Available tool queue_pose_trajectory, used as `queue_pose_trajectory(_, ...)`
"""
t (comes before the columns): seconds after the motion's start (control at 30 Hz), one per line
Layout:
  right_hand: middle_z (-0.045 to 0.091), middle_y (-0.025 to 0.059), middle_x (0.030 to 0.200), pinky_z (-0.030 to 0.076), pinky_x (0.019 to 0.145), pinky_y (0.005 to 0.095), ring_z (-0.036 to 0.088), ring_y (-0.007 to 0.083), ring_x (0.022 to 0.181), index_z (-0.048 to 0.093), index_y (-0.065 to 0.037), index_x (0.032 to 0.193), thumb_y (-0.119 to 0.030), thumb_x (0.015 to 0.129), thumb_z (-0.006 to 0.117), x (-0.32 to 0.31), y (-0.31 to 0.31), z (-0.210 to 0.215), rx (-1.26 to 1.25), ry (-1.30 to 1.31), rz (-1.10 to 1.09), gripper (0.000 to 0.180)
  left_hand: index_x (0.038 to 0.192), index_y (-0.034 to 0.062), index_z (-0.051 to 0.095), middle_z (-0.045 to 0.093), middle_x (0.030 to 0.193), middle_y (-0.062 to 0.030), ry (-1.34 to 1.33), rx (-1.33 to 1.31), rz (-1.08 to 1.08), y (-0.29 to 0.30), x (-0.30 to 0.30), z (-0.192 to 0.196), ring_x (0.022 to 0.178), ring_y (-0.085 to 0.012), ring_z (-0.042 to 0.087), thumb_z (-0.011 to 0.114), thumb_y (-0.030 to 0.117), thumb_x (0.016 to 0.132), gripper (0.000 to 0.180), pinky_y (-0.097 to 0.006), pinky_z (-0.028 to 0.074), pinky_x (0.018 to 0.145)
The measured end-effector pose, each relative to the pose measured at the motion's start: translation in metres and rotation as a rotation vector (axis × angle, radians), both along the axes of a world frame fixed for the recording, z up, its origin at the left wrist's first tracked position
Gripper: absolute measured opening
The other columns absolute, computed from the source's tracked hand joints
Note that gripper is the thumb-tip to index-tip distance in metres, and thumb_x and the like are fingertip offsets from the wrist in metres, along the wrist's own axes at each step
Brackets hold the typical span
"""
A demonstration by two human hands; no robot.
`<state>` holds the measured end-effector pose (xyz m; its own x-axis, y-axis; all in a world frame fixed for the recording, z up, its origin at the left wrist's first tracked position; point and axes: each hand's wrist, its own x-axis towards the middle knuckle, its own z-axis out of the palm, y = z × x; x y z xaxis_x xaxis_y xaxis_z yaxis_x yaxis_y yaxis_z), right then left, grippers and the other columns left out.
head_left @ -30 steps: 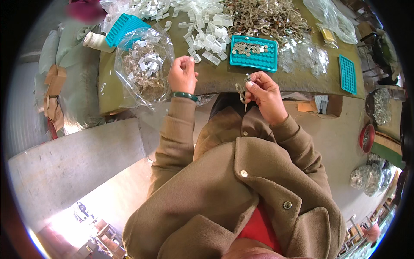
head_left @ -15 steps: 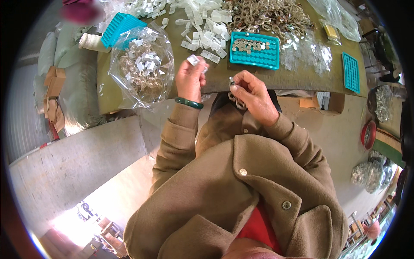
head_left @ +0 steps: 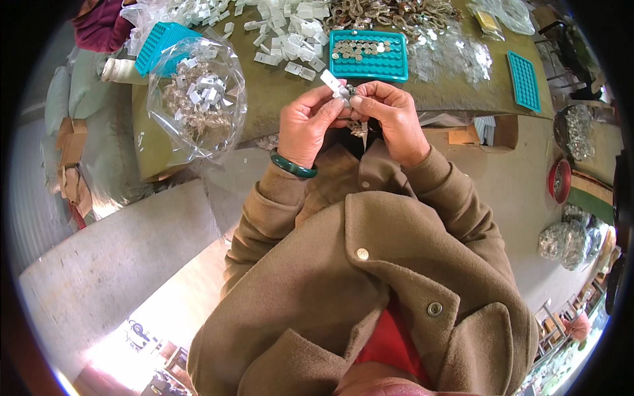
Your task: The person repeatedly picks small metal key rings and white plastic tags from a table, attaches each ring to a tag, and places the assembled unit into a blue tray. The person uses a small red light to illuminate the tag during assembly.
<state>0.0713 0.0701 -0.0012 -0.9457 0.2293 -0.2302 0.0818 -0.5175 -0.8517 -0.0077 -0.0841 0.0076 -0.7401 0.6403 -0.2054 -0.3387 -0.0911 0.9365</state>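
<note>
My left hand (head_left: 305, 129) pinches a small white plastic tag (head_left: 329, 80) between thumb and fingers. A dark green bangle circles that wrist. Touching it at the fingertips, my right hand (head_left: 397, 122) grips the end of a translucent brownish bracelet (head_left: 358, 128), whose lower part hangs below my fingers. The two pieces meet between my thumbs, and my fingers hide the exact contact. Just beyond my hands sits a teal tray (head_left: 337, 71) holding several round silvery discs (head_left: 360, 49).
White tags (head_left: 290, 36) lie heaped at the far middle, beside a pile of brownish bracelets (head_left: 389, 14). Clear plastic packets (head_left: 456, 59) spread rightward. An open plastic bag (head_left: 228, 135) of bracelets and tags stands left. Another teal tray (head_left: 524, 82) lies right. A person's dark red sleeve (head_left: 102, 26) shows far left.
My hands have come together: the left moved right with the tag, the right rose slightly with the bracelet. The table has shifted up and left in view.
</note>
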Motion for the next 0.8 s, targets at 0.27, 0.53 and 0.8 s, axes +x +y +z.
queue_pose_trajectory(0.27, 0.067, 0.0009, 0.085, 0.046, 0.067, 0.0207, 0.06, 0.0062, 0.076, 0.065, -0.001, 0.096, -0.008, 0.092, 0.064, 0.005, -0.009, 0.002, 0.031, 0.067, -0.038, 0.008, 0.123, -0.0006, 0.063, 0.07, 0.103, -0.0082, 0.221, 0.075, 0.207, 0.01, 0.013, -0.006, 0.082, -0.0084, 0.063, 0.064, 0.004, 0.093, 0.03, -0.023, 0.054, 0.073)
queue_pose_trajectory(0.53, 0.067, 0.0037, 0.083, 0.05, 0.067, 0.0227, 0.062, 0.0081, 0.075, 0.064, 0.002, 0.094, -0.004, 0.09, 0.064, 0.003, -0.006, 0.001, 0.114, 0.037, -0.066, 0.008, 0.124, 0.0053, 0.066, 0.072, 0.096, -0.0056, 0.497, -0.179, 0.21, 0.014, 0.024, -0.01, 0.078, -0.0052, 0.061, 0.066, 0.007, 0.093, 0.031, -0.022, 0.052, 0.07)
queue_pose_trajectory(0.8, 0.062, 0.0016, 0.087, 0.047, 0.071, 0.0221, 0.057, 0.0067, 0.08, 0.061, 0.0, 0.105, -0.005, 0.089, 0.062, 0.012, -0.01, 0.01, 0.139, 0.058, -0.038, 0.016, 0.103, -0.0062, 0.068, 0.071, 0.089, -0.0042, 0.022, -0.11, 0.247, 0.009, 0.017, -0.004, 0.074, -0.0069, 0.064, 0.069, 0.01, 0.09, 0.021, -0.023, 0.055, 0.066)
